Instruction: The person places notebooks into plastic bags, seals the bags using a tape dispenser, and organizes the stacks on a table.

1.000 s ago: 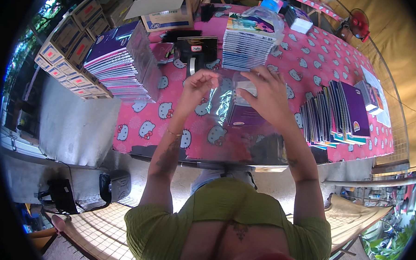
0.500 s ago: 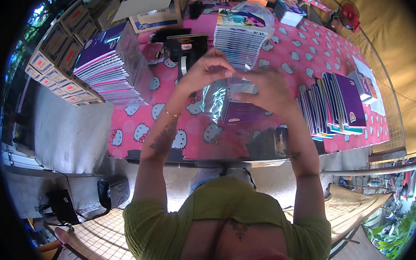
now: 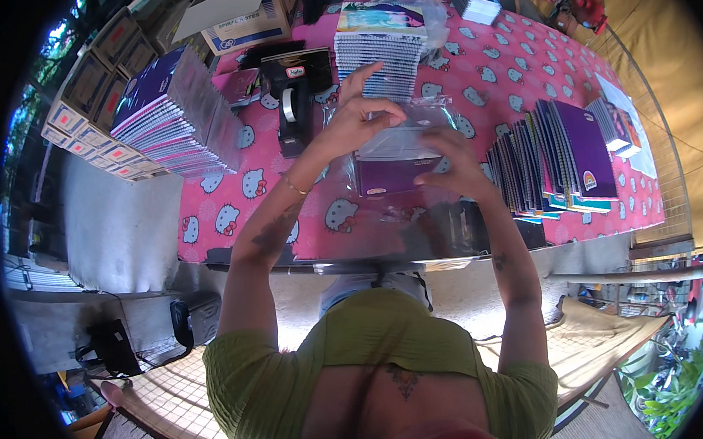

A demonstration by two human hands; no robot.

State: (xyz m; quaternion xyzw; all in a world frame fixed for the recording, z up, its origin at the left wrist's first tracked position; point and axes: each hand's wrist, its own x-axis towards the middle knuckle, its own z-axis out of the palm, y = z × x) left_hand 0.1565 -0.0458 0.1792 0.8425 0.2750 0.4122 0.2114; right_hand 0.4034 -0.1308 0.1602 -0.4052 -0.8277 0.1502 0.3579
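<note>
A purple spiral notebook [image 3: 393, 177] lies before me on the table inside a clear plastic sleeve [image 3: 391, 145]. Light glints off the sleeve over the notebook's far part. My left hand [image 3: 361, 123] is at the far left of the notebook, thumb and forefinger pinched together on the plastic and another finger raised. On the right side of the sleeve my right hand [image 3: 457, 166] hovers low, its thumb and fingers apart, with nothing visible between them. Just left of my left hand stands a black tape dispenser [image 3: 290, 116] with a roll of tape.
Beyond the notebook rises a stack of spiral notebooks [image 3: 380, 57]. Sleeved purple notebooks [image 3: 170, 110] are piled at the left, beside cardboard boxes [image 3: 99, 109]. At the right a row of notebooks [image 3: 553, 160] leans together. An open carton [image 3: 245, 24] sits at the back.
The raised plastic has come down flatter over the notebook. My hands have moved apart; my right hand has lowered toward the notebook's right side and opened out.
</note>
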